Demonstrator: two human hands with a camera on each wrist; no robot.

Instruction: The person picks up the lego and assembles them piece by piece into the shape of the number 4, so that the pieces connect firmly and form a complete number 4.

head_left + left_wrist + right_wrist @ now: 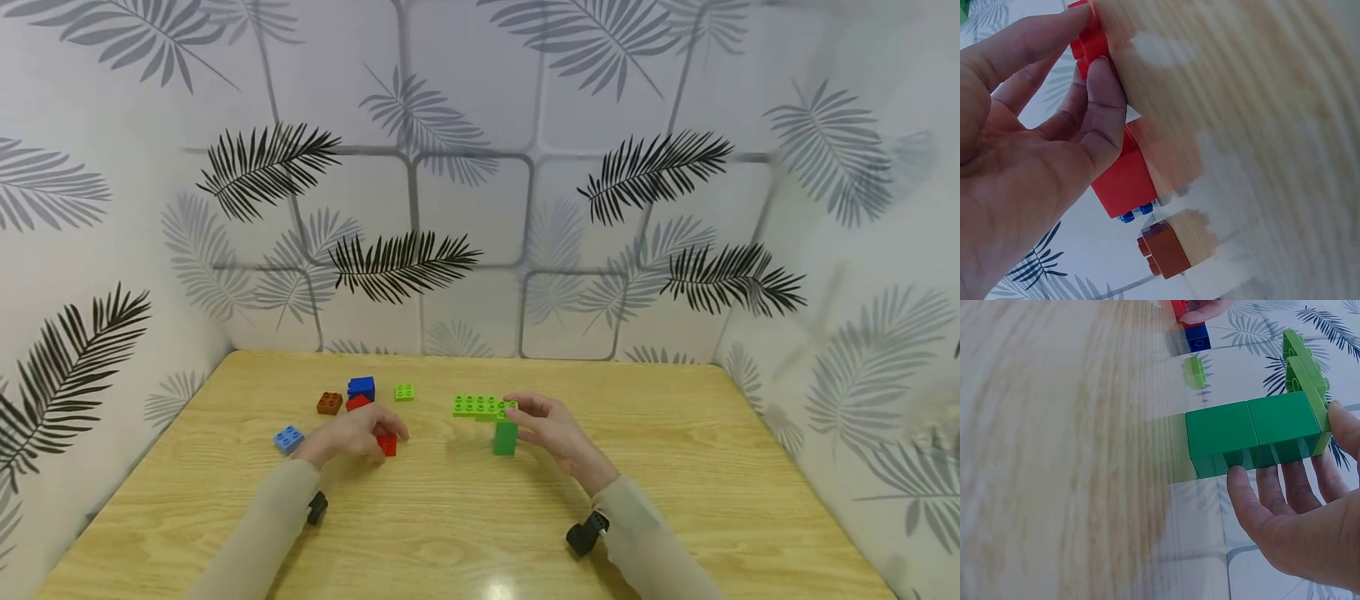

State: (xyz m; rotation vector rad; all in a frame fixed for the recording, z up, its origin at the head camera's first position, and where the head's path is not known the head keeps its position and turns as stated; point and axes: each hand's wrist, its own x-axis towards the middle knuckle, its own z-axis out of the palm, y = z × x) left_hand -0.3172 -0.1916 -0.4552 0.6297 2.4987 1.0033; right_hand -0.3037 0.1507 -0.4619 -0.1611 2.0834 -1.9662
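My left hand [356,435] is over the left part of the table, its thumb and fingers pinching a small red toy brick [387,445]. In the left wrist view that red brick [1090,40] shows studs along one side, close to the tabletop. My right hand [553,433] holds an upright stack of two green bricks [1250,431]. Its fingers lie along the stack's side and its thumb is at the lime green plates [480,407] on top. Those plates stick out leftward past the stack, with studs facing up.
Behind my left hand are a larger red brick [1125,184], a dark blue brick [362,387] and a brown brick [329,403]. A light blue brick [288,439] lies farther left. A small lime brick [405,392] sits toward the back. Patterned walls border the wooden table [465,525].
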